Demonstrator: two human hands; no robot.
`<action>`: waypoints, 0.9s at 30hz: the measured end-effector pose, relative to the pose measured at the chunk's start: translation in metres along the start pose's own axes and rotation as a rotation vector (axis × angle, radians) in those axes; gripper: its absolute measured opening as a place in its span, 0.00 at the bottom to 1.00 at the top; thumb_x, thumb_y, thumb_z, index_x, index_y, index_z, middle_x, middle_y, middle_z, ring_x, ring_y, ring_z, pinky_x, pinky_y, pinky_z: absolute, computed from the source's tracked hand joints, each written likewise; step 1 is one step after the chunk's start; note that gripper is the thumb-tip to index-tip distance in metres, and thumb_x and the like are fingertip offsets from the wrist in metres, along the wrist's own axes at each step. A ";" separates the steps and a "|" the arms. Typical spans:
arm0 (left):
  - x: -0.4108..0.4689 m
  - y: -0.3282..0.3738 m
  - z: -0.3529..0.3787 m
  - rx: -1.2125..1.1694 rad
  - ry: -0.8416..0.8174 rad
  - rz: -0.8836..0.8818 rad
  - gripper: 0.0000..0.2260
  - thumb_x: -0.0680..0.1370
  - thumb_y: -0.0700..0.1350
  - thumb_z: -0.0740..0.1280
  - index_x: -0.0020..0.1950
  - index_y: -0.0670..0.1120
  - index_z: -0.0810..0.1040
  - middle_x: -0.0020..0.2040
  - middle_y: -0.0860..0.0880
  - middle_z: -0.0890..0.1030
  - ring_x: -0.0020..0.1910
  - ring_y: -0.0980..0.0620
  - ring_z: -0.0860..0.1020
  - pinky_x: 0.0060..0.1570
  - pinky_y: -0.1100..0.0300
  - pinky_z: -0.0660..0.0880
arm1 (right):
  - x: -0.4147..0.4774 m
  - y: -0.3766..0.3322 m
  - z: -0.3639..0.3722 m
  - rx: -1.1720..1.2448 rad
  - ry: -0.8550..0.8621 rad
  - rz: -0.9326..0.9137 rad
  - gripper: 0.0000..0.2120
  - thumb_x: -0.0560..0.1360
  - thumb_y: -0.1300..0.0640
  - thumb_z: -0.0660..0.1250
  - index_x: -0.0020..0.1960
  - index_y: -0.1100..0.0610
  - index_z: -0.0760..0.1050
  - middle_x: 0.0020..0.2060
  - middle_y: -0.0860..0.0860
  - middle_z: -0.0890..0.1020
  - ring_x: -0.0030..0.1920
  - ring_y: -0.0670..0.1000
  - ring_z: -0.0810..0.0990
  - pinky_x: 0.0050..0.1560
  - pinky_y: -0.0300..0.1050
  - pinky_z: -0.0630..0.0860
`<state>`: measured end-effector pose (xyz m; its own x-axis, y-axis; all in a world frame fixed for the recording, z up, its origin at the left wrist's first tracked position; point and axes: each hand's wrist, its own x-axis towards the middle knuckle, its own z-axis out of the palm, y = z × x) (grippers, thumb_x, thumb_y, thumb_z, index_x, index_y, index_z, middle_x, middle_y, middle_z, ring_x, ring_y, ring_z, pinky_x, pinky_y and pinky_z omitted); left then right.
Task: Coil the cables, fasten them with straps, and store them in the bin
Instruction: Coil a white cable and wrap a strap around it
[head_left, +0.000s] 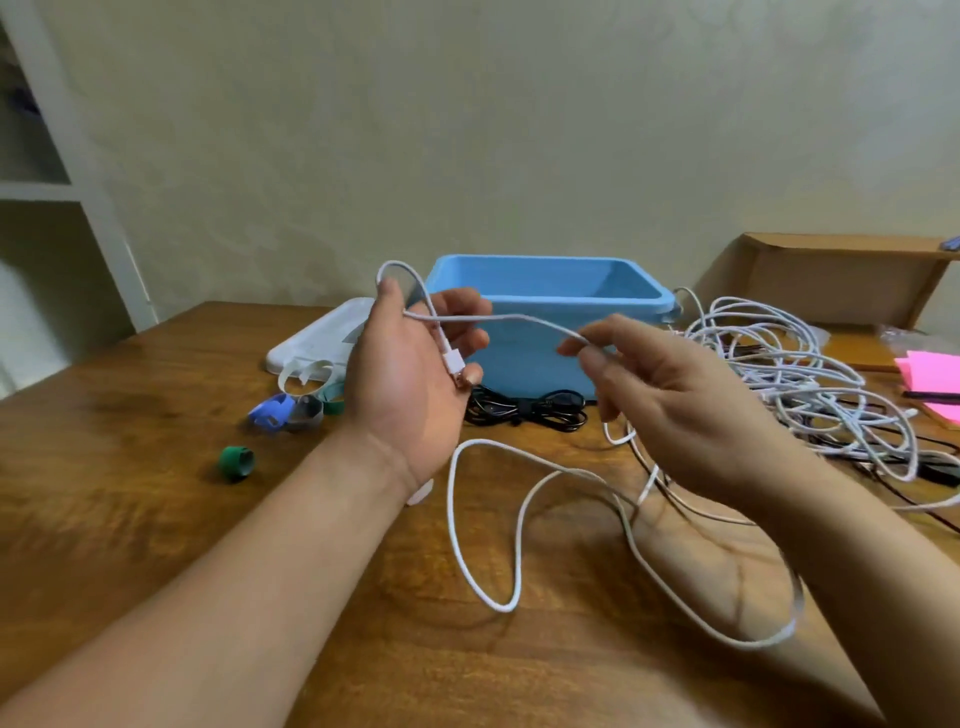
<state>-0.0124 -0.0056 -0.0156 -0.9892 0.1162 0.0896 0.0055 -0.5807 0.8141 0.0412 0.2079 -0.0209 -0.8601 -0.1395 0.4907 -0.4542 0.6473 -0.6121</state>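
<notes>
My left hand (415, 374) is raised palm-up in front of the blue bin (545, 291). It holds the plug end of a white cable (514, 318), which loops over the thumb and lies across the palm. My right hand (670, 395) pinches the same cable a little to the right. The rest of that cable trails in loose loops on the wooden table (156, 493) below both hands. A tangled pile of white and black cables (810, 379) lies right of the bin. A coiled black cable (530, 410) rests in front of the bin. Rolled straps (291, 410) sit left of it.
A green strap roll (236, 462) lies alone at the left. The white bin lid (322, 338) rests behind the straps. A cardboard box (831, 275) stands at the back right, with pink sticky notes (930, 374) near the right edge.
</notes>
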 end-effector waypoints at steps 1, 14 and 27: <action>0.001 0.003 -0.003 -0.044 0.026 -0.009 0.27 0.87 0.64 0.50 0.50 0.47 0.80 0.50 0.46 0.85 0.47 0.50 0.80 0.43 0.56 0.70 | -0.001 -0.001 0.001 -0.017 -0.085 -0.024 0.09 0.85 0.47 0.62 0.59 0.41 0.81 0.37 0.45 0.82 0.39 0.45 0.81 0.40 0.41 0.76; -0.008 0.010 -0.006 0.571 -0.193 0.231 0.26 0.86 0.66 0.48 0.45 0.47 0.70 0.33 0.48 0.67 0.25 0.53 0.61 0.25 0.60 0.60 | 0.006 0.014 -0.017 -0.226 -0.260 0.110 0.11 0.80 0.43 0.70 0.43 0.48 0.83 0.34 0.43 0.82 0.32 0.41 0.78 0.35 0.37 0.72; -0.017 -0.021 0.005 1.485 -0.345 0.695 0.20 0.87 0.61 0.50 0.54 0.52 0.76 0.45 0.55 0.74 0.48 0.51 0.70 0.47 0.50 0.67 | 0.004 -0.009 -0.008 0.592 -0.130 0.228 0.28 0.84 0.35 0.58 0.43 0.55 0.83 0.29 0.55 0.69 0.27 0.49 0.66 0.30 0.43 0.68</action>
<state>0.0049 0.0085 -0.0313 -0.6641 0.4581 0.5908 0.7225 0.5964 0.3497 0.0440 0.2078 -0.0086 -0.9544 -0.1608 0.2516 -0.2760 0.1534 -0.9488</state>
